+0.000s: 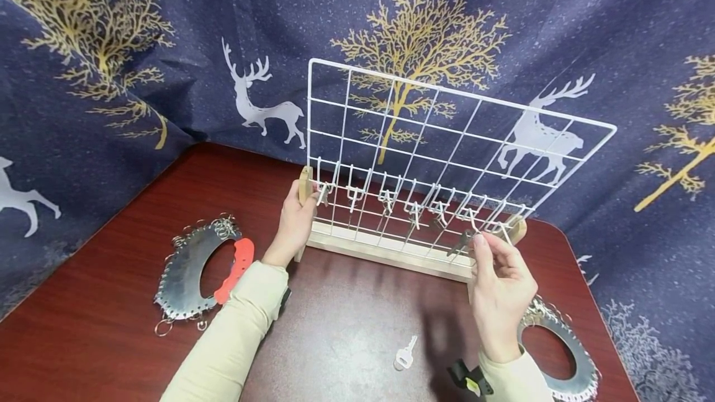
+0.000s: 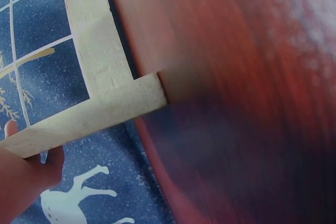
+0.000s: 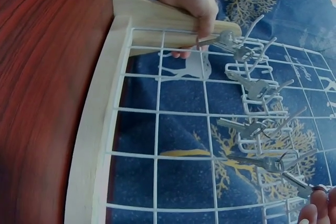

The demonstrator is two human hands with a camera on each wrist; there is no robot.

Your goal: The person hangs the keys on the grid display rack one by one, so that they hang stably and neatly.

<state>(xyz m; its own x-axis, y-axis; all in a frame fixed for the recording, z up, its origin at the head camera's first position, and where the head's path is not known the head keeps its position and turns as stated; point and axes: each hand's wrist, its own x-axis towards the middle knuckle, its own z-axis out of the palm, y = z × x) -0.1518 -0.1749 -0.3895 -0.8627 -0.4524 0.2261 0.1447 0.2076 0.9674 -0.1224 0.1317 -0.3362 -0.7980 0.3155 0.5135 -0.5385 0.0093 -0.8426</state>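
A white wire grid rack [image 1: 309, 110] on a wooden base [image 1: 385, 255] stands before me, with a row of hooks carrying several keys [image 3: 257, 88]. My left hand [image 1: 296, 222] grips the wooden side post [image 2: 79, 124] at the rack's left end. At the right end, my right hand [image 1: 503, 290] pinches a metal key [image 3: 296, 183] by its head, close to the hooks. Whether that key touches a hook cannot be made out. One loose key [image 1: 404, 357] lies on the table in front of the rack.
On the left of the dark red table [image 1: 112, 303] lies a curved metal plate [image 1: 184, 272] edged with small rings, with a red handle [image 1: 237, 268]. A similar ringed plate [image 1: 583, 352] lies at the right, partly behind my wrist. A patterned blue cloth [image 1: 201, 5] hangs behind the rack.
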